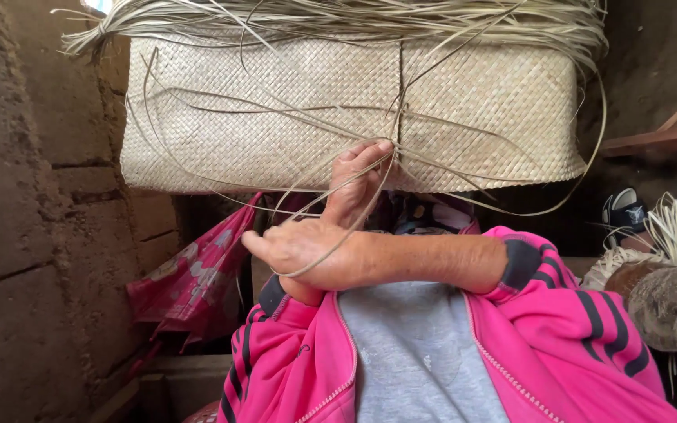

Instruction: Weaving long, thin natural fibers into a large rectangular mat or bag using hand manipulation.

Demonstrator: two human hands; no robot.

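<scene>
Woven mat (276, 110) hangs folded above both hands, loose strips (291, 129) trailing off its face and top edge. Left hand (358, 184) reaches up, fingers pinching strips at the mat's lower edge. Right hand (303, 247) sits below it, crossed over, a strip looped round its curled fingers. Pink umbrella (193, 282) lower left, against the mud wall (25, 196).

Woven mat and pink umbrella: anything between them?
Head view: nothing lies between; the woven mat hangs just above the pink umbrella, with only a dark gap and loose straw strands.
</scene>
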